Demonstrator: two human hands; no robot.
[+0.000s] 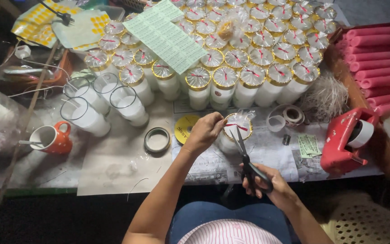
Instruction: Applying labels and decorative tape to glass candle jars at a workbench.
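Pinching the red ribbon [237, 127] atop a wrapped white candle jar [234, 131] with my left hand [205, 132], I grip black-handled scissors [248, 163] in my right hand [267, 183], blades parted at the ribbon just beyond my right knuckles.

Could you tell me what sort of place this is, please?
Probably a small home workshop for wrapping candles by hand. Rows of wrapped white candles crowd a paper-covered table, the right hand works scissors at one candle, and a red tape dispenser lies nearby.
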